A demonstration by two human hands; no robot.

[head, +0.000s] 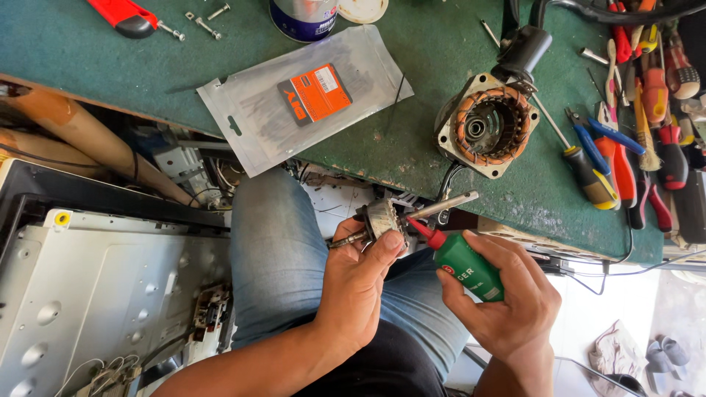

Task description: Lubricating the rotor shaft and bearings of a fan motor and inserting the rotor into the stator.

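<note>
Green oil bottle (465, 265) gripped in right hand (507, 301), red nozzle touching shaft of motor rotor (382, 219) clamped in left hand (360, 283) off the bench (110, 66) front edge; oiling step, next needs gentle squeeze.

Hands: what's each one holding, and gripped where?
Left hand holds the motor rotor by its core, thumb across it. Right hand grips the green oil bottle around its body.
</note>
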